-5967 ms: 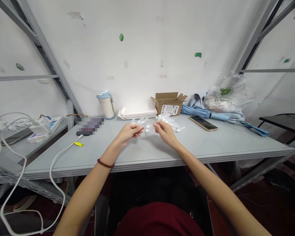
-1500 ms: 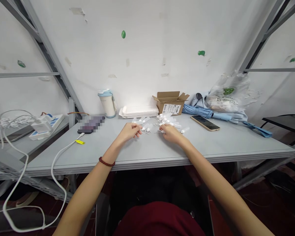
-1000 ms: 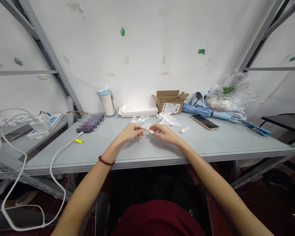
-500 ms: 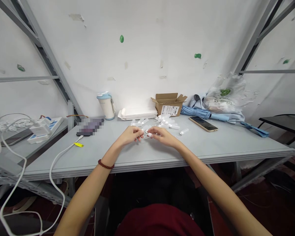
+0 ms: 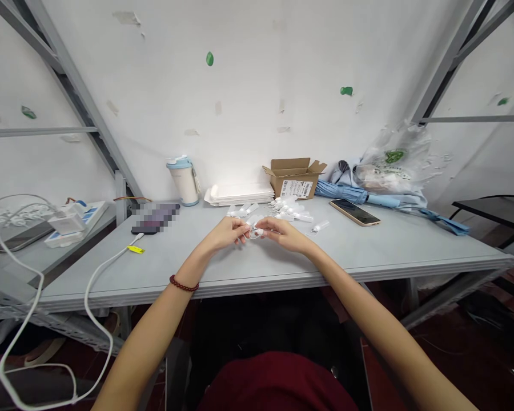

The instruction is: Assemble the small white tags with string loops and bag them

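My left hand [image 5: 231,232] is closed in a pinch at the middle of the grey table [image 5: 154,268]. Facing it, my right hand [image 5: 281,234] pinches too, its fingertips almost meeting those of the left. Between them is a small white piece [image 5: 258,232] with a thin pale loop; its exact kind is too small to make out, and the fingers cover part of it. Just behind the hands lies a loose heap of small translucent white bottles [image 5: 297,216], several with what look like thin pointed tips. One such bottle [image 5: 321,226] lies apart on the right.
At the back stand an opened cardboard box [image 5: 298,188], a stack of flat white cartons [image 5: 240,194] and a tumbler [image 5: 184,181]. A phone [image 5: 354,212] and a folded blue umbrella [image 5: 381,201] lie right. Left, a white cable [image 5: 95,279] runs off the edge from another phone [image 5: 156,218].
The camera view has shifted slightly. Both hands stay together at the same spot, with only small finger movement around the white piece.
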Demonstrator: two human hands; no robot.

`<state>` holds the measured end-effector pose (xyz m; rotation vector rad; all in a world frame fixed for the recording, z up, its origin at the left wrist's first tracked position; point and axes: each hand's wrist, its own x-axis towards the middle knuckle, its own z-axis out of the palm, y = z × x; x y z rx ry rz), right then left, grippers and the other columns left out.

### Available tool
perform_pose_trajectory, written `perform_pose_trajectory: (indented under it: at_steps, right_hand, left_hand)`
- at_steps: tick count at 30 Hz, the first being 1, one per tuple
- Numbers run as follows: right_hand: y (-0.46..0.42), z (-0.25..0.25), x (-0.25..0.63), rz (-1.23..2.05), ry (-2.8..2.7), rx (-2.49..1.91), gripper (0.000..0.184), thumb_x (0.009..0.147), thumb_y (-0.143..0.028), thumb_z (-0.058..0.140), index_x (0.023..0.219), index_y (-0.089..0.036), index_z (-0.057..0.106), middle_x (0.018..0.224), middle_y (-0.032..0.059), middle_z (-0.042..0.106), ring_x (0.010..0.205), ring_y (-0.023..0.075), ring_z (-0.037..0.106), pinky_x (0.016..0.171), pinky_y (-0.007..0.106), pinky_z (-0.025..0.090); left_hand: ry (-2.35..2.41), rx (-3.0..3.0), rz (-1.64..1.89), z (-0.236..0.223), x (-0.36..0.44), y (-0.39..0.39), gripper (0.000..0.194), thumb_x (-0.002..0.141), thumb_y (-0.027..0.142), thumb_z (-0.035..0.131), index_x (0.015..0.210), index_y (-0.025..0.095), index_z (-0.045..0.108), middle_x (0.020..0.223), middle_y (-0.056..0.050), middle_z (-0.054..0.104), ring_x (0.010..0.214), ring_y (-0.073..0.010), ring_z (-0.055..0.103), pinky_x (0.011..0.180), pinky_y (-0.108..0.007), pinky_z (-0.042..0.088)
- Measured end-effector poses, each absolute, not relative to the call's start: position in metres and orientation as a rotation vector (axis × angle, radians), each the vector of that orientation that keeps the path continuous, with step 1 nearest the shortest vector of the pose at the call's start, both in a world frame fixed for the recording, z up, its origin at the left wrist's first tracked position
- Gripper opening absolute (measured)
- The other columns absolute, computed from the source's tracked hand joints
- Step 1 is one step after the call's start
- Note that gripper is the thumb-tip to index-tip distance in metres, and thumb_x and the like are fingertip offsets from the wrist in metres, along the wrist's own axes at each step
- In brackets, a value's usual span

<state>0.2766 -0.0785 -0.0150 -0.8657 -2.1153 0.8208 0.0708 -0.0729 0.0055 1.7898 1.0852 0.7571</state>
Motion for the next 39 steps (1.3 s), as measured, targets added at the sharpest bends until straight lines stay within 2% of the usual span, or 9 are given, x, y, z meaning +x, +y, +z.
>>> perform_pose_trajectory:
  at_steps: [24,32,36,39]
  right_hand:
    - [-0.075,-0.018,0.276,0.803,-2.144,-0.861,0.019,0.087,-0.017,0.048,0.103,-0.018,0.059,0.105,0.0067,0.065,0.084,0.0147,0.065,0.081,0.034,0.049]
    - [-0.077,-0.016,0.275,0.866,-2.118,-0.868,0.018,0.087,-0.016,0.047,0.102,-0.019,0.056,0.096,0.0047,0.066,0.081,0.0145,0.064,0.077,0.031,0.048]
    - [-0.085,-0.017,0.262,0.973,-2.051,-0.846,0.021,0.086,-0.013,0.042,0.103,-0.018,0.054,0.095,0.0046,0.066,0.077,0.0129,0.061,0.071,0.028,0.047]
    - [-0.088,-0.023,0.252,0.878,-2.066,-0.882,0.022,0.084,-0.011,0.039,0.099,-0.018,0.054,0.091,0.0042,0.066,0.074,0.0124,0.058,0.074,0.030,0.045]
  left_hand:
    - [1.118,1.820,0.767,0.005,0.073,-0.073,0.031,0.072,0.044,0.063,0.067,0.014,0.062,0.069,-0.006,0.065,0.058,-0.0124,0.057,0.050,-0.022,0.042]
    - [1.154,1.886,0.795,0.005,0.077,-0.074,0.025,0.074,0.037,0.058,0.064,0.014,0.061,0.062,-0.004,0.062,0.055,-0.0123,0.056,0.048,-0.021,0.038]
    - [1.109,1.923,0.827,0.006,0.075,-0.074,0.027,0.076,0.039,0.057,0.067,0.014,0.062,0.066,-0.005,0.064,0.056,-0.0120,0.055,0.049,-0.022,0.038]
    - [1.095,1.964,0.788,0.007,0.073,-0.075,0.030,0.077,0.041,0.058,0.065,0.014,0.062,0.062,-0.004,0.062,0.056,-0.0123,0.054,0.050,-0.022,0.038]
